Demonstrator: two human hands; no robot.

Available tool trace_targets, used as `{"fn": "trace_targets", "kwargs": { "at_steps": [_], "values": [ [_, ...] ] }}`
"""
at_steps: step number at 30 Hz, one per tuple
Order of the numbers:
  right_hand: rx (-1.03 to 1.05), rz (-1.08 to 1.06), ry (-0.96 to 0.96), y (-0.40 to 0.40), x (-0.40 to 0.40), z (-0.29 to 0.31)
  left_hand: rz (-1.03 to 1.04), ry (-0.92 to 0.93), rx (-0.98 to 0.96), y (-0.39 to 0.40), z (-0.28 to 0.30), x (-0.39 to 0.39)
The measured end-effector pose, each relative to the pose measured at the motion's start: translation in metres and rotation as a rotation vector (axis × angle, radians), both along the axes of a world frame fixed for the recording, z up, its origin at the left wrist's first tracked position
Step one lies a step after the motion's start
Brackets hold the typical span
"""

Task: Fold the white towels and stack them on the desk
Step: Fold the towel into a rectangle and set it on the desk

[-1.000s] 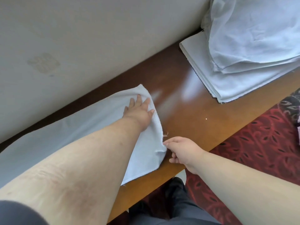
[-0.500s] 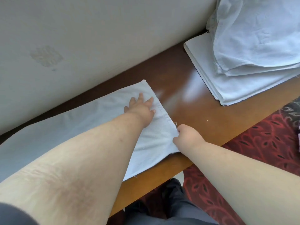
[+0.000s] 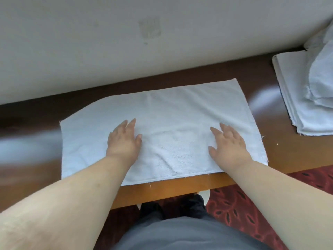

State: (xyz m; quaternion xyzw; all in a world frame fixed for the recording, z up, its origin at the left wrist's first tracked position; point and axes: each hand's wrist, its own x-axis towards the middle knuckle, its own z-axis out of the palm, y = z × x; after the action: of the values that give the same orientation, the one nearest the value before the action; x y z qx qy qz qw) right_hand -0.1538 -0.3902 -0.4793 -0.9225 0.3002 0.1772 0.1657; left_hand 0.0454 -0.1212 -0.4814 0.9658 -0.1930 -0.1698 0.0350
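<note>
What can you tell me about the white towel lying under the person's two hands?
The white towel is a rectangle of soft, terry-looking cloth spread flat on the wooden desk, long side running left to right. Faint creases cross it, and loose threads fray from its near edge and right corner. Its near edge lies close to the desk's front edge; its far edge nears the wall. The left hand and right hand press on it, fingers straight.

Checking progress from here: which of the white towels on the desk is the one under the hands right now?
The spread towel at the desk's front edge; left hand and right hand press flat on it. The others sit piled far right, untouched.
</note>
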Motion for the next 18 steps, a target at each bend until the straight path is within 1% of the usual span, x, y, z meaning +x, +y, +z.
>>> {"fn": "trace_targets", "kwargs": {
  "at_steps": [2, 3, 4, 6, 8, 10, 13, 16, 18],
  "values": [
    [0.011, 0.149, 0.075, 0.024, 0.017, -0.005, 0.108, 0.04, 0.11, 0.046, -0.005, 0.013],
    [0.015, 0.19, 0.125, 0.035, 0.023, -0.009, 0.156, 0.088, 0.154, 0.066, -0.006, 0.019],
    [0.013, 0.203, 0.173, 0.044, 0.027, -0.011, 0.177, 0.15, 0.19, 0.082, -0.007, 0.024],
    [-0.032, 0.153, 0.211, 0.057, 0.032, -0.012, 0.126, 0.228, 0.223, 0.103, -0.008, 0.031],
    [-0.098, 0.112, 0.188, 0.07, 0.043, -0.009, 0.054, 0.183, 0.176, 0.114, -0.006, 0.038],
    [-0.102, 0.164, 0.167, 0.094, 0.066, -0.002, 0.043, 0.068, 0.058, 0.123, -0.002, 0.047],
    [-0.036, 0.338, 0.117, 0.148, 0.112, 0.01, 0.085, -0.009, -0.057, 0.138, 0.001, 0.07],
    [0.013, 0.443, 0.035, 0.211, 0.156, 0.021, 0.163, -0.035, -0.066, 0.154, 0.002, 0.11],
    [0.049, 0.485, 0.021, 0.248, 0.183, 0.026, 0.256, -0.027, -0.069, 0.16, 0.006, 0.139]
  ]
}}
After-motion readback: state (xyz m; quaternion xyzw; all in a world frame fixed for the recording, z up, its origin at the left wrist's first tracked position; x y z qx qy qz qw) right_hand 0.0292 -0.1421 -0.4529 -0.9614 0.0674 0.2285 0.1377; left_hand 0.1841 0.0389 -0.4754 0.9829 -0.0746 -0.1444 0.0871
